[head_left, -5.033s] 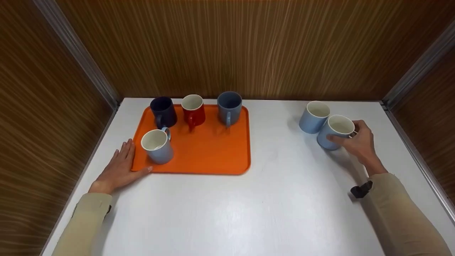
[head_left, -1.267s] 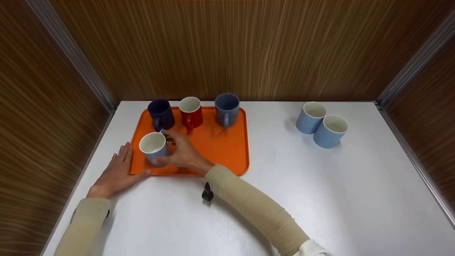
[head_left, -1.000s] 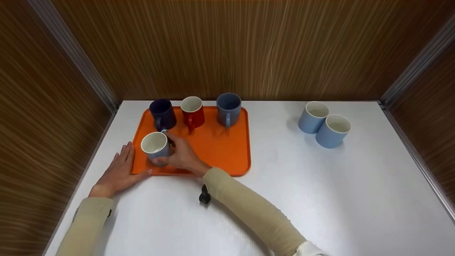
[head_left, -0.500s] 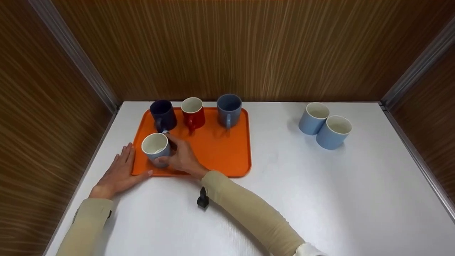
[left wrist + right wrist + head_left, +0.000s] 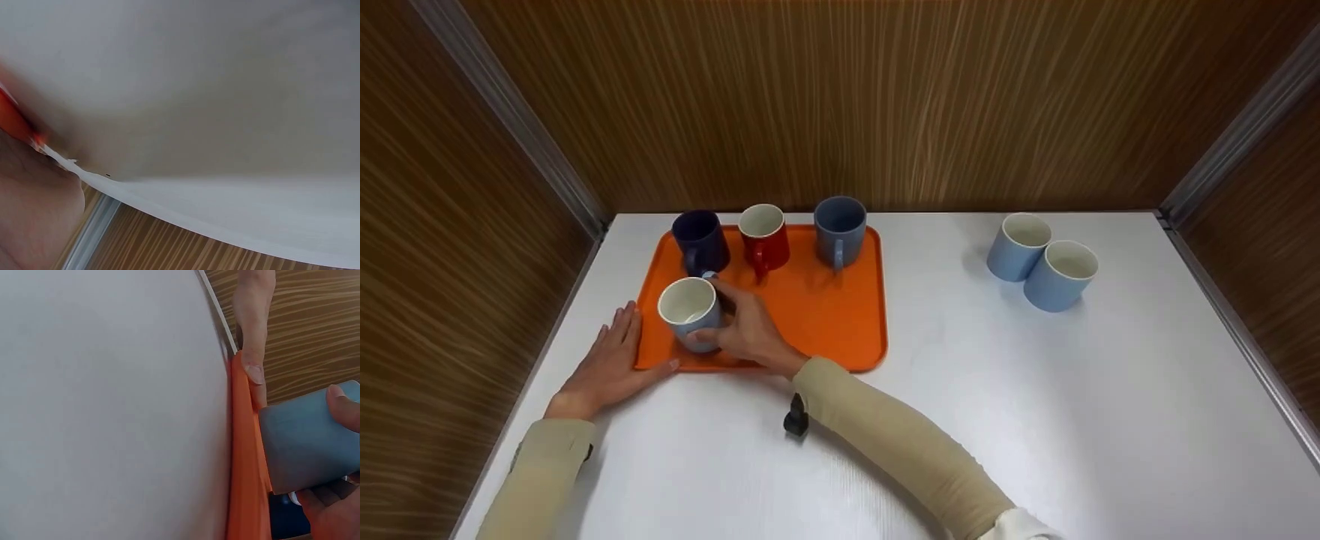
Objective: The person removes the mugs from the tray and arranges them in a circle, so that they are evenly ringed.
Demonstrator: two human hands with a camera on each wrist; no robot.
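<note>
A light blue mug (image 5: 703,335) with a white inside stands near the left front corner of the orange tray (image 5: 825,330). My right hand (image 5: 750,330) grips it from its right side, thumb in front and fingers near the handle at the back. In the right wrist view the thumb lies along the wall of this mug (image 5: 306,439), with other fingers on the opposite side. My left hand (image 5: 607,367) lies with straight fingers against the tray's left front corner, its thumb along the front edge. Only part of the left hand (image 5: 36,208) shows in the left wrist view.
Along the tray's back stand a dark blue mug (image 5: 705,244), a red mug (image 5: 769,251) and a grey-blue mug (image 5: 840,236). Two light blue mugs (image 5: 1014,259) stand close together on the white table (image 5: 960,375), back right. Wood-grain walls (image 5: 885,105) enclose the table.
Five seconds ago my right hand was at the front mug of the right pair; now it holds the mug on the tray. During the last second almost nothing has moved; my left hand stays put.
</note>
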